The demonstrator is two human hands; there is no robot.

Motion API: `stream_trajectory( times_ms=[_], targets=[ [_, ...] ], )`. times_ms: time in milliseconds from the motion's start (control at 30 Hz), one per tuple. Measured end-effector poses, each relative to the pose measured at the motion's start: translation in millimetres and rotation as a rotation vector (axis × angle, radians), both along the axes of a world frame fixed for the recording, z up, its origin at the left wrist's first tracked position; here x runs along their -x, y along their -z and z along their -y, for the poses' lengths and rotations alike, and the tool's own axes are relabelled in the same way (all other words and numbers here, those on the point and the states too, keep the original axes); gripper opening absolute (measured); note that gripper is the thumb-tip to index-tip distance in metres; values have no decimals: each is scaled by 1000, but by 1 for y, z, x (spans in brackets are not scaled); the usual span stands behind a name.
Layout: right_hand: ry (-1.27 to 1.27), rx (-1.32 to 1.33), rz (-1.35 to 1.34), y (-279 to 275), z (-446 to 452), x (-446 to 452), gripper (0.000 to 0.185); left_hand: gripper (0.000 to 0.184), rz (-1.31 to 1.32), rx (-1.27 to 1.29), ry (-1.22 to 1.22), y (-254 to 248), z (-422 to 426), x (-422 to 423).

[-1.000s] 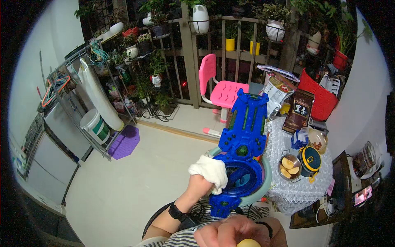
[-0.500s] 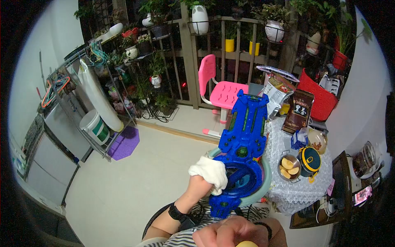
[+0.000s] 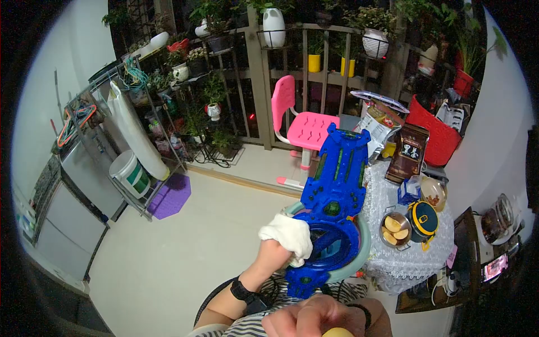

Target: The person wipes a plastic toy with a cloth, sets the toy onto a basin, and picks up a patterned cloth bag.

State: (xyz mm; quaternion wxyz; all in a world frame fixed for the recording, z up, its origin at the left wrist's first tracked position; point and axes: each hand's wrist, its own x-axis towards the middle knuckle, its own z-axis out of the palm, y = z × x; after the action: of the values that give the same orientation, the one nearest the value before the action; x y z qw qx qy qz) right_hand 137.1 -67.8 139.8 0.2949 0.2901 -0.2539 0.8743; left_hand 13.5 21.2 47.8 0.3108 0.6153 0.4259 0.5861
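Note:
My left hand (image 3: 272, 256), with a dark watch on the wrist, is closed on a crumpled white cloth (image 3: 287, 236). The cloth touches the left side of a long blue plastic piece (image 3: 335, 188) with a round opening near its lower end. Behind that piece shows a pale green ring (image 3: 361, 247). At the bottom edge my right hand (image 3: 314, 317) is curled close to my striped clothing, near a pale yellow round object (image 3: 338, 332) cut off by the frame; the fingers seem wrapped round it.
On the right stands a table with a lace cloth (image 3: 393, 264), bearing a pot of cut pieces (image 3: 395, 230), a lidded container (image 3: 423, 221) and a brown bag (image 3: 408, 154). A pink chair (image 3: 307, 129) is ahead. A metal rack (image 3: 126, 194) stands left.
The blue piece's upper end has shifted slightly to the right. My left hand and the cloth have moved very little; my right hand stays in about the same place.

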Motion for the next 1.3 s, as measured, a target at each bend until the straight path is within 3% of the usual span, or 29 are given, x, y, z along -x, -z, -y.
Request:
stream_trajectory(
  times_ms=[500,1300],
  targets=[
    [-2,-52,-118,11,-2,10,44,12,59,8,6,-1,-1,1],
    [17,-76,-96,0,-3,6,46,11,63,27,16,-1,1,1]
  ],
)
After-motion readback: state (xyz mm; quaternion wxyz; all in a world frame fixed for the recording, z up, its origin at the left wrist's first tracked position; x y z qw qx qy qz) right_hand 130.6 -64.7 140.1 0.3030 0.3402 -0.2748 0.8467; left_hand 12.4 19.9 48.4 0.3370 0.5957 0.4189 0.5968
